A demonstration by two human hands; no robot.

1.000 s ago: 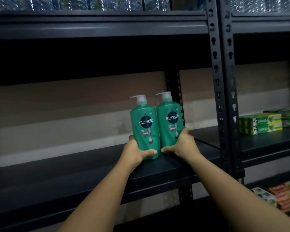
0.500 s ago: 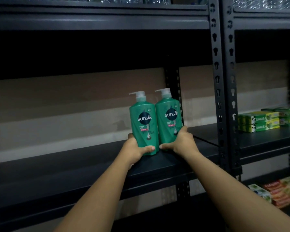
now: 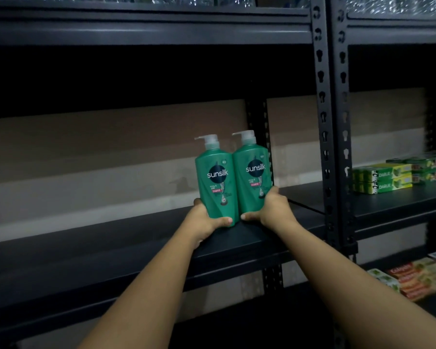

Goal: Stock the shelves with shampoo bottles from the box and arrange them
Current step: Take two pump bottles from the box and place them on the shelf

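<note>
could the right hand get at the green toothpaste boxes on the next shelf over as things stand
Probably not right away. The right hand grips the right shampoo bottle, and a black upright post stands between it and the green toothpaste boxes. The front of that bay looks open, so letting go and reaching round should work.

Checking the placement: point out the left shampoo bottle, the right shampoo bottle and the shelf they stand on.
left shampoo bottle (image 3: 217,175), head view, on its label.
right shampoo bottle (image 3: 255,168), head view, on its label.
shelf (image 3: 98,250), head view, on its bare top.
</note>
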